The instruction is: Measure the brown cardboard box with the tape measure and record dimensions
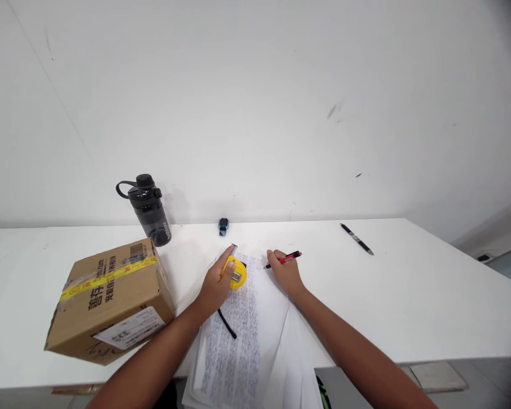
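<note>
My left hand (215, 287) is closed round a yellow tape measure (237, 273), which rests on a stack of printed paper sheets (238, 335); its black wrist strap (227, 324) trails toward me over the sheets. My right hand (284, 271) grips a red pen (286, 259) with its tip touching the upper right part of the top sheet. The sheets lie on a white table (409, 295) and hang over its near edge.
A taped cardboard box (111, 298) sits at the left, a dark water bottle (147, 209) behind it near the wall. A small blue-and-black gadget (223, 225) lies at the back centre. A black pen (356, 238) lies to the right.
</note>
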A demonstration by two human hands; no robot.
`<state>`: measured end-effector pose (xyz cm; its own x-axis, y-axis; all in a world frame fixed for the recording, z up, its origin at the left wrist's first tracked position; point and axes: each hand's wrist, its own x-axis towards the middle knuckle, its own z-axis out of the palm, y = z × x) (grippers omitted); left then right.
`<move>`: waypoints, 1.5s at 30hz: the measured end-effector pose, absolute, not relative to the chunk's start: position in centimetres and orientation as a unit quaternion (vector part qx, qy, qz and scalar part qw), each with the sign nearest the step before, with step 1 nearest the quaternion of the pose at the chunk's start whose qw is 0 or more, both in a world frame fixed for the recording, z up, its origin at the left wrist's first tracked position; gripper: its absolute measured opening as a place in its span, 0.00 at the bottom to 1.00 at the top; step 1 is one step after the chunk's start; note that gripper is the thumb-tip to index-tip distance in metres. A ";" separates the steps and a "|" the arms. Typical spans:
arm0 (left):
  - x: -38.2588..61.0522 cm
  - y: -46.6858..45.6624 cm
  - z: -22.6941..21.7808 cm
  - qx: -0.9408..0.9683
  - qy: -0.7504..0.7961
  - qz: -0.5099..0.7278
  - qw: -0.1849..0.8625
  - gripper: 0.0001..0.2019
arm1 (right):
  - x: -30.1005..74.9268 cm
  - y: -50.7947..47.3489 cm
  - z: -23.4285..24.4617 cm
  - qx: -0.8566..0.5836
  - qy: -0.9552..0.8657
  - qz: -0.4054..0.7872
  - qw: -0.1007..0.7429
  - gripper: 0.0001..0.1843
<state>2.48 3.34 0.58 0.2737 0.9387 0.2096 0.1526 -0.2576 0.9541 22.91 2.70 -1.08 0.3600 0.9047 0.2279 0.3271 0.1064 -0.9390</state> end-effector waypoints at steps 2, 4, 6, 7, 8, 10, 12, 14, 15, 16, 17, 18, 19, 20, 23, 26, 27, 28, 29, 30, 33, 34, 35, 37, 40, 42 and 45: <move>2.5 3.3 0.6 0.660 0.412 0.439 0.450 0.25 | 23.0 2.8 -1.3 -0.613 -0.507 0.264 0.545 0.22; 2.5 3.3 0.6 0.658 0.409 0.441 0.454 0.25 | 23.2 2.9 -1.4 -0.611 -0.516 0.265 0.539 0.23; 2.5 3.4 0.5 0.657 0.406 0.438 0.460 0.26 | 23.2 2.9 -1.6 -0.613 -0.521 0.256 0.536 0.24; 2.5 3.4 0.5 0.658 0.405 0.436 0.461 0.26 | 23.2 2.9 -1.6 -0.615 -0.524 0.247 0.535 0.24; 2.5 3.4 0.4 0.660 0.404 0.435 0.459 0.26 | 23.1 2.8 -1.6 -0.616 -0.529 0.236 0.534 0.24; 2.5 3.5 0.3 0.666 0.398 0.441 0.452 0.26 | 22.8 2.5 -1.5 -0.612 -0.550 0.211 0.528 0.25; 2.4 3.4 0.2 0.669 0.388 0.452 0.444 0.25 | 22.6 2.2 -1.3 -0.604 -0.575 0.180 0.522 0.24; 2.3 3.3 0.2 0.670 0.382 0.459 0.441 0.25 | 22.6 2.2 -1.2 -0.592 -0.616 0.114 0.507 0.19; 2.2 3.3 0.3 0.669 0.380 0.461 0.442 0.25 | 22.9 2.3 -1.3 -0.590 -0.637 0.066 0.492 0.17; 2.1 3.3 0.3 0.667 0.380 0.462 0.444 0.25 | 23.2 2.5 -1.4 -0.591 -0.654 0.016 0.472 0.15; 2.1 3.2 0.4 0.663 0.380 0.463 0.449 0.25 | 23.7 2.7 -1.6 -0.594 -0.666 -0.029 0.450 0.15; 2.1 3.1 0.4 0.658 0.380 0.466 0.454 0.26 | 24.3 3.0 -1.8 -0.600 -0.673 -0.062 0.428 0.16; 2.1 3.0 0.4 0.653 0.379 0.470 0.458 0.26 | 24.9 3.3 -2.0 -0.609 -0.674 -0.081 0.410 0.15; 2.1 2.9 0.4 0.647 0.378 0.475 0.461 0.26 | 25.4 3.6 -2.3 -0.617 -0.674 -0.090 0.397 0.15; 2.2 2.7 0.4 0.637 0.372 0.481 0.473 0.26 | 26.6 4.1 -3.1 -0.635 -0.679 -0.100 0.354 0.19; 2.4 2.6 0.3 0.633 0.365 0.482 0.483 0.26 | 26.9 4.4 -3.4 -0.644 -0.691 -0.091 0.316 0.20; 2.4 2.7 0.3 0.633 0.367 0.485 0.478 0.25 | 26.9 4.5 -3.4 -0.646 -0.693 -0.087 0.307 0.21; 2.5 2.7 0.3 0.634 0.372 0.488 0.470 0.25 | 26.8 4.5 -3.2 -0.648 -0.693 -0.085 0.304 0.22; 2.5 2.7 0.3 0.636 0.377 0.492 0.460 0.25 | 26.7 4.4 -2.8 -0.644 -0.694 -0.081 0.311 0.23; 2.5 2.7 0.3 0.639 0.383 0.494 0.448 0.25 | 26.5 4.3 -2.4 -0.634 -0.697 -0.076 0.327 0.24; 2.4 2.4 0.3 0.662 0.387 0.504 0.399 0.25 | 24.7 3.6 -0.5 -0.583 -0.717 -0.048 0.380 0.21; 2.3 2.3 0.3 0.669 0.385 0.510 0.380 0.26 | 23.7 3.3 0.1 -0.556 -0.737 -0.003 0.385 0.21; 2.2 2.2 0.4 0.674 0.383 0.519 0.361 0.26 | 22.5 3.0 0.6 -0.526 -0.758 0.064 0.380 0.24; 1.9 2.2 0.5 0.673 0.378 0.540 0.335 0.28 | 19.8 2.6 1.2 -0.433 -0.774 0.272 0.374 0.34; 1.6 2.7 0.7 0.646 0.387 0.577 0.315 0.28 | 16.2 2.2 0.9 -0.333 -0.675 0.483 0.448 0.42; 1.5 3.1 0.8 0.642 0.390 0.585 0.305 0.27 | 15.1 2.0 0.2 -0.322 -0.609 0.525 0.500 0.40; 1.6 3.4 1.0 0.671 0.376 0.569 0.290 0.26 | 15.4 1.8 -0.8 -0.339 -0.602 0.494 0.528 0.37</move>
<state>1.58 3.35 0.96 0.0689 0.8347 0.5464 0.1742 -0.5493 0.8173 15.36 1.82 -0.78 -0.2127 0.9294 0.3017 -0.1132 0.2833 -0.9523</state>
